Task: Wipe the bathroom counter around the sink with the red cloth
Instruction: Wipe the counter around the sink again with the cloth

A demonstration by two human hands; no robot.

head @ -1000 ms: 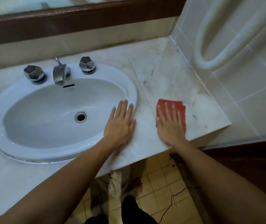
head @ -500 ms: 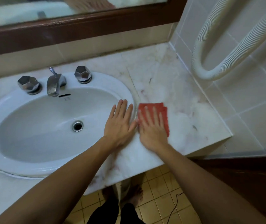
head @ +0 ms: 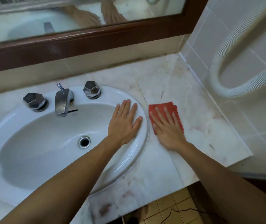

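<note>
Both our hands lie flat: left hand (head: 125, 122) on the sink (head: 138, 152) rim, right hand (head: 168, 126) pressing the red cloth (head: 163, 106) onto the bench (head: 210, 126) beside it. Nothing grips the cloth, so it may bunch or slide free.

A home bathroom is showing: an oval white ceramic sink (head: 134, 152) sitting in a pale marble counter (head: 169, 81), under a wood-framed mirror (head: 87, 38), beside white wall tiles (head: 198, 44).

One sink (head: 130, 156); one spout (head: 62, 102); two faceted tap knobs, left (head: 34, 101) and right (head: 91, 89); one drain (head: 84, 141); one red cloth (head: 173, 109); two hands, left (head: 124, 125) and right (head: 168, 130); one corrugated hose (head: 242, 50); one framed mirror (head: 87, 41).
</note>
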